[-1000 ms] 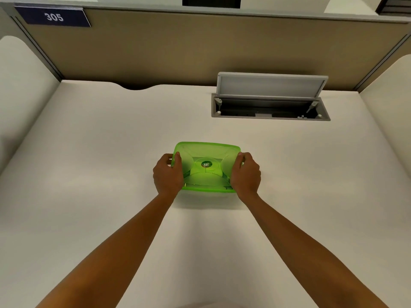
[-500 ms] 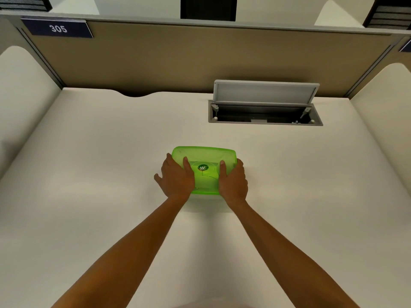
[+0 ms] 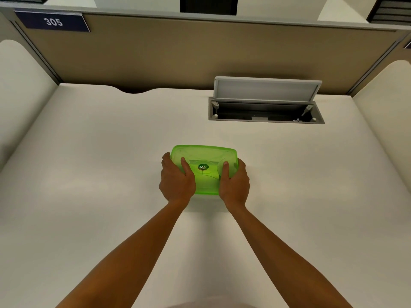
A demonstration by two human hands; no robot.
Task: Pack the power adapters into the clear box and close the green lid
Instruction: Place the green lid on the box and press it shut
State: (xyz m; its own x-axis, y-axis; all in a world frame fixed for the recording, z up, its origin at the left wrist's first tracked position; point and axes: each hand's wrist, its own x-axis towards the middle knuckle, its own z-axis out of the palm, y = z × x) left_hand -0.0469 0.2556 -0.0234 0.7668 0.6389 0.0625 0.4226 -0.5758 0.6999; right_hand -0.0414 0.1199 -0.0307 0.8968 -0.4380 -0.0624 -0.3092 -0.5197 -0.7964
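Observation:
The green lid point(image 3: 205, 156) sits on top of the clear box in the middle of the white desk point(image 3: 89, 174). The box body is hidden beneath the lid and my hands. My left hand point(image 3: 176, 181) grips the lid's left end, thumb on top and fingers down the side. My right hand point(image 3: 234, 184) grips the right end the same way. A round sticker point(image 3: 202, 167) marks the lid's centre. Faint pale shapes show through the lid; I cannot tell whether they are adapters.
An open cable hatch point(image 3: 265, 112) with its grey flap point(image 3: 266, 90) raised lies in the desk at the back right. A tan partition point(image 3: 200, 52) bearing a "305" sign point(image 3: 53, 21) closes the back. Curved white side panels point(image 3: 20, 85) flank the desk.
My hands have slid from the box's two ends onto the lid's near corners, thumbs now resting on top. The camera has tilted slightly; the box has stayed in place.

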